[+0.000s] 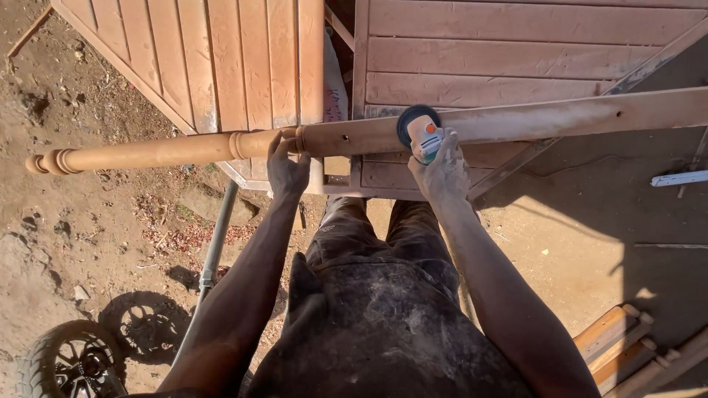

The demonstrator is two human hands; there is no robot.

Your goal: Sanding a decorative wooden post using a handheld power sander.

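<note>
Looking straight down here: a long wooden post [369, 133] runs across the middle of the frame from left to right, its turned, ringed end [51, 161] out at the far left and its square, dusty length reaching the right edge. The left hand [287, 166] sits just left of centre, fingers curled over the post right where the round part meets the square part, clamped around the wood. The right hand [442, 173] is just right of centre, wrapped tight around a small sander [420, 134] with a white body, an orange button and a dark round disc. The disc is pressed against the near face of the post, and the hand is pale with dust.

Behind the post, filling the top of the frame, lie two wooden panels [221, 59] of reddish boards, side by side with a dark gap between them. Below the hands come the person's dusty dark trousers [376, 295], down the centre. A grey metal pipe [217, 236] slants down at lower left, and a wheel [66, 361] with its shadow sits in the bottom left corner on bare earth. In the bottom right corner, a few stacked lengths of timber [619, 346]. At the right edge, a white strip [678, 178] lies on the ground in shade.
</note>
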